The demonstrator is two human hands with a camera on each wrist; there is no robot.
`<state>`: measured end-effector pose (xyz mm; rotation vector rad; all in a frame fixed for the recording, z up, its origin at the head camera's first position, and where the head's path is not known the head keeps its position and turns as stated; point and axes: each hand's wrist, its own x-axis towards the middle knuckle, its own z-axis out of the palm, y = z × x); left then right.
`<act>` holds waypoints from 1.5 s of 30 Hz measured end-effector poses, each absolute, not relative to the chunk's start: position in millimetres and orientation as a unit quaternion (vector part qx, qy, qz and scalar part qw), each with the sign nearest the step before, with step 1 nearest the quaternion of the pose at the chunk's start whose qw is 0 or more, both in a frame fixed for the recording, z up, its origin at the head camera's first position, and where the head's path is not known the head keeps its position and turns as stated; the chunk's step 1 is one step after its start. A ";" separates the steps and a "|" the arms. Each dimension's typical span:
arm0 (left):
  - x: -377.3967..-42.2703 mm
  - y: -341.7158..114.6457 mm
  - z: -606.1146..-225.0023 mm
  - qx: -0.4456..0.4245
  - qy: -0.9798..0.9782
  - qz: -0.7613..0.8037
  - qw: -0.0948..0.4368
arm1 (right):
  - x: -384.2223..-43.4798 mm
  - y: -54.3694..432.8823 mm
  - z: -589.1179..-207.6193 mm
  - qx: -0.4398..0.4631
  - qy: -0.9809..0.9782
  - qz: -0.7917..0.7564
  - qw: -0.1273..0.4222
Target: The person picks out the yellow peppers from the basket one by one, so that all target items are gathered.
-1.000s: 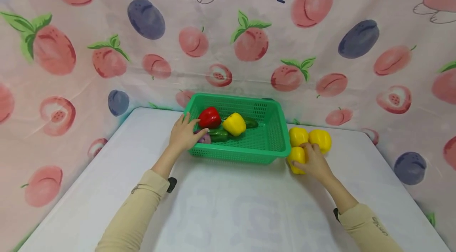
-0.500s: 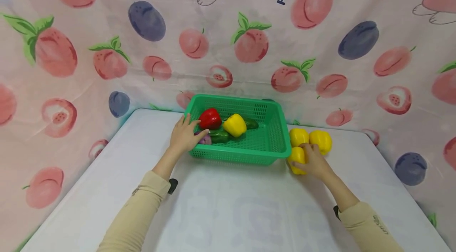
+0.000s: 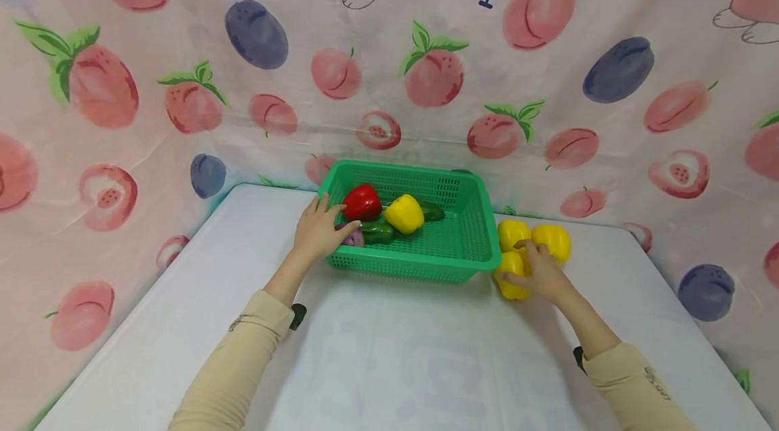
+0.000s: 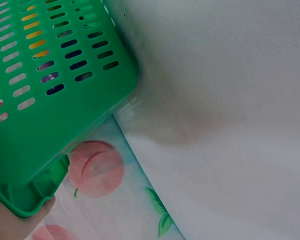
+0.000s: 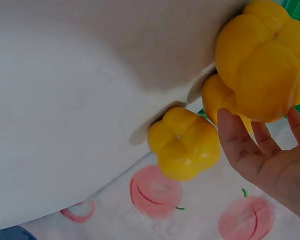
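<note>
A green slotted plastic basket stands near the back of the table. My left hand holds its left rim, the thumb and a finger reaching inside; the left wrist view shows part of this hand at the rim. Inside lie a red bell pepper, a yellow bell pepper, dark green cucumbers and a purple vegetable, partly covered by my hand. My right hand is spread loosely around the front yellow bell pepper, fingertips right at its surface, thumb on its near side.
Two more yellow bell peppers, one behind and one farther right, stand just right of the basket. White cloth covers the table. A fruit-printed curtain rises behind and along both sides.
My right hand has loosened slightly, showing more of the front yellow pepper between thumb and fingers. My left hand keeps its place at the basket. The head view has shifted slightly.
</note>
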<state>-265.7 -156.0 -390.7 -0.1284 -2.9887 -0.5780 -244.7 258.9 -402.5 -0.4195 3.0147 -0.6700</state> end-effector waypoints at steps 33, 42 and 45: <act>-267.6 -158.2 -391.8 -0.041 -0.979 -0.192 0.046 | -283.2 189.4 -335.4 -0.197 0.945 -0.258 0.031; -268.0 -156.8 -390.3 -0.039 -0.980 -0.192 0.042 | -296.3 166.7 -325.3 -0.197 0.945 -0.254 0.054; -268.2 -155.5 -390.5 -0.041 -0.981 -0.187 0.041 | -301.5 158.4 -320.6 -0.196 0.947 -0.248 0.062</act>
